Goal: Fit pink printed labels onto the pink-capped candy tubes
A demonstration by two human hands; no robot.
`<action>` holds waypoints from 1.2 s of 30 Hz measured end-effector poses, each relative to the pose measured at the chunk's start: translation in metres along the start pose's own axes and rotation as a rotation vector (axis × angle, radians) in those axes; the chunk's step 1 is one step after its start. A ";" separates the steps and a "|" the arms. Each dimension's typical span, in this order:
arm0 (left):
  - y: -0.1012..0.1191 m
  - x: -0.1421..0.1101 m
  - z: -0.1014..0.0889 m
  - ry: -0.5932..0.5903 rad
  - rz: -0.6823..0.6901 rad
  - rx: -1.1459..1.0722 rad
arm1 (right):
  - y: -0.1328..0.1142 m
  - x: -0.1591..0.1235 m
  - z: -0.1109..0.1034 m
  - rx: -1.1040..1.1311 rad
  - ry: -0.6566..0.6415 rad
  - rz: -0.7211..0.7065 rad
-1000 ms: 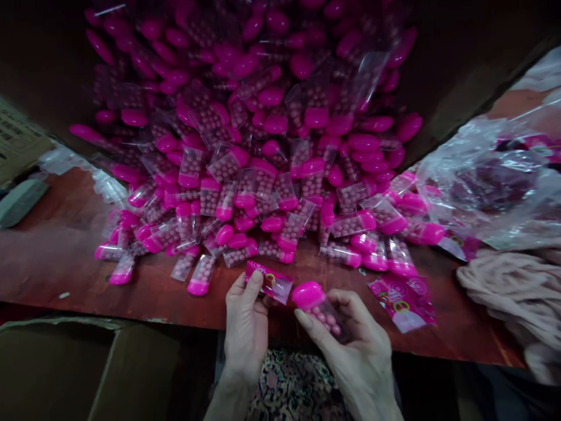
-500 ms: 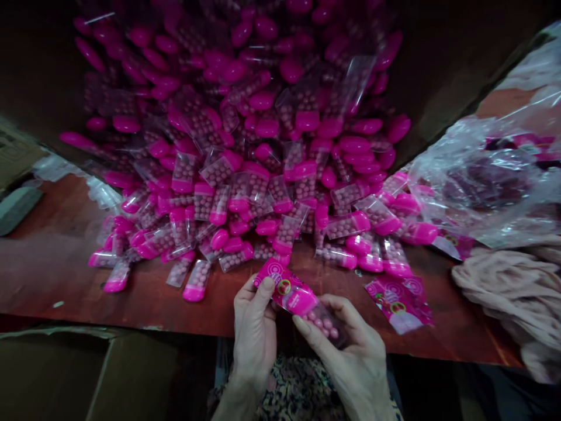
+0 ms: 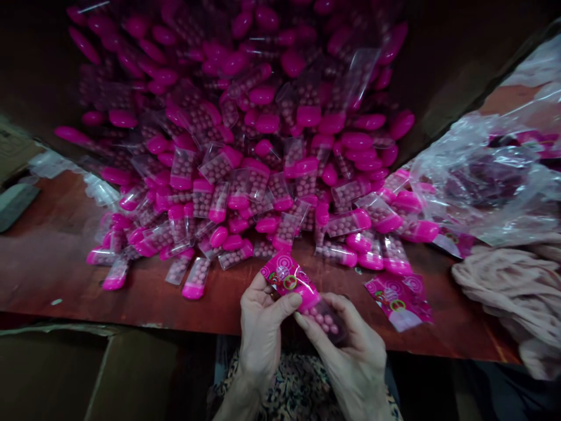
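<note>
Between my hands is a clear candy container full of round pink balls, tilted, with a printed pink wrapper sleeve around its upper end. My left hand pinches the sleeve, thumb on its front near the lower edge. My right hand grips the container's lower end, thumb in front and fingers behind. Just beyond my hands lies a large heap of similar containers with bright pink caps. Right of my hands, another flat printed sleeve rests on the table.
The heap spills from a dark box onto the reddish table. On the right are a clear plastic bag and a crumpled beige cloth. A grey block sits far left; a cardboard box stands below the front edge.
My left thumb has moved down and right along the sleeve, closer to my right thumb. The sleeve's top now fans out wider. My right hand has barely moved.
</note>
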State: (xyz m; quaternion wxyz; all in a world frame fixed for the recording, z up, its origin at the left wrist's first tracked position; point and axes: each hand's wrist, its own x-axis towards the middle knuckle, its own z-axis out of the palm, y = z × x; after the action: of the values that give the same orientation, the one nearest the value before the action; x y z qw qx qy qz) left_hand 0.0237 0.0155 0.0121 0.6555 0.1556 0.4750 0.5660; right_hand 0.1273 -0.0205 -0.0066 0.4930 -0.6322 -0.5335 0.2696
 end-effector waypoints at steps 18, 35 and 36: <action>-0.005 0.001 0.001 -0.062 -0.167 -0.100 | 0.007 -0.004 0.002 -0.072 0.004 -0.116; -0.009 0.001 0.003 -0.075 -0.140 -0.162 | -0.001 0.002 -0.006 -0.007 -0.038 -0.051; -0.007 0.003 0.001 -0.049 -0.126 -0.164 | -0.001 0.002 -0.008 0.050 -0.088 -0.015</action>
State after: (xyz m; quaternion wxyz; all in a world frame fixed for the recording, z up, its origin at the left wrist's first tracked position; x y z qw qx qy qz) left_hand 0.0288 0.0161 0.0065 0.7117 0.0849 0.4198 0.5568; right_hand 0.1343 -0.0213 -0.0027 0.4866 -0.6034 -0.5524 0.3065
